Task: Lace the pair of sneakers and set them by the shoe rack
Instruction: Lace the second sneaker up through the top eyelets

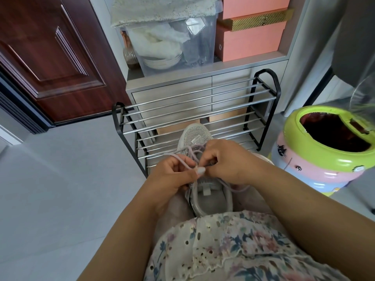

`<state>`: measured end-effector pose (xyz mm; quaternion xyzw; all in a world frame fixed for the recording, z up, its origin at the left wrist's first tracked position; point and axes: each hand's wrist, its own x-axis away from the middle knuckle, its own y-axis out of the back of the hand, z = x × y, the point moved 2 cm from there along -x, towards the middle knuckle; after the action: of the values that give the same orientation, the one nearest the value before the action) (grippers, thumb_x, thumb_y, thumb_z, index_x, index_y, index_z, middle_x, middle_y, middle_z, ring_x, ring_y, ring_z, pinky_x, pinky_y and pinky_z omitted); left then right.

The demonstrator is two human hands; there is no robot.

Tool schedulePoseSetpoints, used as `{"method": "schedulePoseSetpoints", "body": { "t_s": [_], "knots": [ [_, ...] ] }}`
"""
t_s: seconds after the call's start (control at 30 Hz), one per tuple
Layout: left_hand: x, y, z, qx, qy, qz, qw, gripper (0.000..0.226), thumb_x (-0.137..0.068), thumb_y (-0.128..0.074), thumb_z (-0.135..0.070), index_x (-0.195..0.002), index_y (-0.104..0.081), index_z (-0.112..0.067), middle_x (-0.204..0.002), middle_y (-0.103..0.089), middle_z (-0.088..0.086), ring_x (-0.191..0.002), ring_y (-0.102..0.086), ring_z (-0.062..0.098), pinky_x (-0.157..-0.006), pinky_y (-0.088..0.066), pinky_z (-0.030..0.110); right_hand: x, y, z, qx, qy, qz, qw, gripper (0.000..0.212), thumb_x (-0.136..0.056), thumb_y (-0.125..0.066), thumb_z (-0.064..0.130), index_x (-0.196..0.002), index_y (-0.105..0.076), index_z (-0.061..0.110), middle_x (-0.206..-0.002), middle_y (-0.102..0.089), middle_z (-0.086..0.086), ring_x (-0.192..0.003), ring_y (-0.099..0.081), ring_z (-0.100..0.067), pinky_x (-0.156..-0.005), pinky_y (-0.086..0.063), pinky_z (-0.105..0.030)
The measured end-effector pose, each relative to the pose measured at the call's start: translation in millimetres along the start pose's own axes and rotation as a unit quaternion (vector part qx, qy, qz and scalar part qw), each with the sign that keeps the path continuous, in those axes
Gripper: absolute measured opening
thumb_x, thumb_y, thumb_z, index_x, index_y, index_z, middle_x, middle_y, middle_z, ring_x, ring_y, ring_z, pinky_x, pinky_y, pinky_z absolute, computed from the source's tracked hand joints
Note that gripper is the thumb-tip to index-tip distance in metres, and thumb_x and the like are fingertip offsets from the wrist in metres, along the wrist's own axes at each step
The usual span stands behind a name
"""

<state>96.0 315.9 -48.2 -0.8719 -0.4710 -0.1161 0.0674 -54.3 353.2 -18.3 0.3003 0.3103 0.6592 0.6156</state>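
Both hands work the lacing step on a grey sneaker (pixel 203 171) resting on the person's lap before the shoe rack (pixel 194 118): left hand (pixel 172 175) and right hand (pixel 227 163) each pinch the lilac lace (pixel 182 159), which likely needs threading through the next eyelet.

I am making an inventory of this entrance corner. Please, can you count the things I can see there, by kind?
Sneakers: 1, grey, in the hands, left and right
Laces: 1, lilac
Shoe racks: 1
Pink boxes: 2
Clear plastic tubs: 1
Green-topped bins: 1
Total: 7
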Motion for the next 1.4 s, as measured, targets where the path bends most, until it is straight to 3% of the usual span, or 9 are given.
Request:
{"method": "schedulePoseSetpoints", "body": {
  "t_s": [0.2, 0.37, 0.5, 0.67, 0.77, 0.9, 1.07, 1.3, 1.4],
  "knots": [
    [-2.9, 1.2, 0.0, -0.063, -0.027, -0.009, 0.998, 0.027, -0.065, -0.071, 0.007, -0.084, -0.063, -0.01, -0.077, -0.056, 0.011, -0.076, -0.053, 0.023, -0.071, -0.047, 0.034, -2.5, 2.2, -3.8, -0.024, -0.006, -0.028, 0.999, 0.003, -0.076, -0.074, 0.015, -0.079, -0.075, 0.017, -0.076, -0.045, 0.013, -0.068, -0.043, 0.003, -0.061, -0.032, -0.01],
    [-2.8, 1.5, 1.5, -0.068, -0.049, -0.018, 0.996, 0.028, -0.059, -0.069, 0.001, -0.077, -0.068, -0.019, -0.075, -0.053, 0.007, -0.071, -0.051, 0.018, -0.066, -0.046, 0.03, -2.5, 7.0, -11.2, -0.049, -0.022, -0.039, 0.998, 0.007, -0.075, -0.075, 0.012, -0.071, -0.071, 0.016, -0.077, -0.046, 0.011, -0.066, -0.045, 0.002, -0.06, -0.033, -0.011],
    [-2.9, 0.9, 3.4, -0.076, -0.061, -0.006, 0.995, 0.031, -0.064, -0.076, 0.005, -0.086, -0.063, -0.012, -0.077, -0.054, 0.01, -0.072, -0.051, 0.019, -0.065, -0.047, 0.029, -3.3, 5.5, -5.0, -0.033, -0.004, -0.045, 0.998, 0.002, -0.075, -0.074, 0.012, -0.074, -0.073, 0.013, -0.075, -0.046, 0.011, -0.066, -0.045, 0.001, -0.06, -0.034, -0.013],
    [-3.5, 1.2, -0.4, -0.135, -0.089, -0.077, 0.984, 0.028, -0.063, -0.069, 0.006, -0.084, -0.063, -0.01, -0.074, -0.058, 0.008, -0.067, -0.053, 0.015, -0.061, -0.048, 0.027, -0.9, 7.5, -0.3, -0.012, 0.022, -0.005, 1.0, 0.006, -0.074, -0.073, 0.007, -0.07, -0.07, 0.011, -0.078, -0.05, 0.011, -0.07, -0.049, -0.004, -0.064, -0.039, -0.019],
    [-6.0, 9.9, 1.6, -0.096, -0.077, -0.105, 0.987, 0.031, -0.069, -0.06, 0.018, -0.083, -0.062, -0.01, -0.065, -0.052, 0.003, -0.055, -0.049, 0.009, -0.051, -0.045, 0.019, 4.2, 25.4, -8.6, -0.106, -0.001, -0.002, 0.994, 0.017, -0.072, -0.073, -0.001, -0.065, -0.069, 0.015, -0.072, -0.052, 0.01, -0.062, -0.049, 0.0, -0.061, -0.039, -0.014],
    [-9.2, 8.6, 5.2, 0.012, -0.03, -0.054, 0.998, 0.029, -0.064, -0.058, 0.018, -0.076, -0.058, -0.009, -0.064, -0.056, 0.004, -0.058, -0.054, 0.014, -0.05, -0.046, 0.023, 7.8, 53.8, -23.4, -0.36, -0.004, -0.108, 0.927, 0.014, -0.076, -0.068, -0.003, -0.069, -0.063, 0.009, -0.071, -0.062, 0.001, -0.07, -0.056, -0.011, -0.068, -0.042, -0.02],
    [-9.4, 3.3, 0.9, 0.221, 0.009, 0.047, 0.974, 0.017, -0.06, -0.055, 0.004, -0.064, -0.048, -0.012, -0.064, -0.053, 0.005, -0.053, -0.053, 0.013, -0.053, -0.042, 0.025, 6.0, 30.9, -6.1, -0.608, -0.008, -0.013, 0.794, 0.012, -0.084, -0.056, 0.009, -0.075, -0.048, 0.007, -0.083, -0.072, -0.017, -0.078, -0.07, -0.03, -0.065, -0.057, -0.032],
    [-10.1, 6.9, 2.0, 0.189, 0.02, 0.014, 0.982, 0.008, -0.077, -0.059, -0.014, -0.069, -0.059, -0.012, -0.064, -0.054, 0.003, -0.05, -0.045, 0.01, -0.053, -0.036, 0.026, 10.2, 42.3, 2.7, -0.634, -0.021, -0.049, 0.771, 0.021, -0.097, -0.037, 0.005, -0.078, -0.045, 0.007, -0.068, -0.068, -0.019, -0.068, -0.071, -0.034, -0.058, -0.06, -0.034],
    [-10.3, 5.8, 1.0, 0.165, 0.013, -0.001, 0.986, 0.009, -0.087, -0.055, -0.011, -0.085, -0.063, -0.009, -0.064, -0.059, 0.001, -0.047, -0.045, 0.007, -0.048, -0.038, 0.021, 11.8, 44.0, 8.4, -0.659, 0.018, -0.06, 0.75, 0.02, -0.095, -0.037, 0.005, -0.077, -0.045, 0.007, -0.065, -0.067, -0.017, -0.063, -0.07, -0.03, -0.053, -0.058, -0.03]
  ]
}}
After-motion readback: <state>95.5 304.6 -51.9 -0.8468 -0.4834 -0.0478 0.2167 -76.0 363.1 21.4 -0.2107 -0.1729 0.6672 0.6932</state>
